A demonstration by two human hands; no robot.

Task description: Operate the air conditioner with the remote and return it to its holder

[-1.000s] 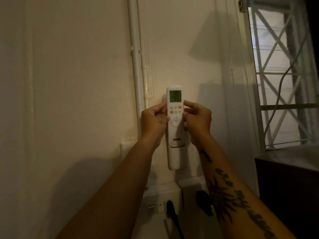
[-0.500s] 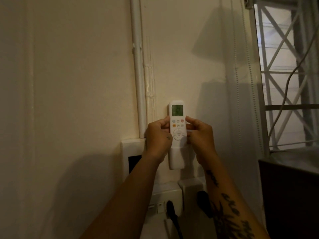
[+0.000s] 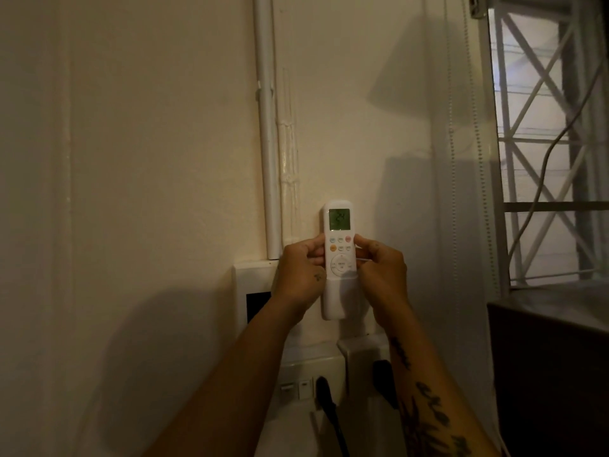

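Observation:
A white remote [image 3: 339, 239] with a lit green screen stands upright against the wall, its lower half sunk in a white wall holder [image 3: 337, 300]. My left hand [image 3: 301, 275] grips the remote's left edge with thumb and fingers. My right hand [image 3: 382, 275] pinches its right edge at the coloured buttons. Both hands sit level with the round pad, just above the holder's rim. The air conditioner itself is out of view.
A white conduit pipe [image 3: 268, 127] runs down the wall to a switch plate [image 3: 255, 291] left of the holder. Sockets with black plugs [image 3: 324, 390] sit below. A dark cabinet [image 3: 547, 357] and a barred window [image 3: 547, 127] are at right.
The remote has slid down into the holder with both hands on it; a second ago more of its body showed above the rim. The view has tilted a little.

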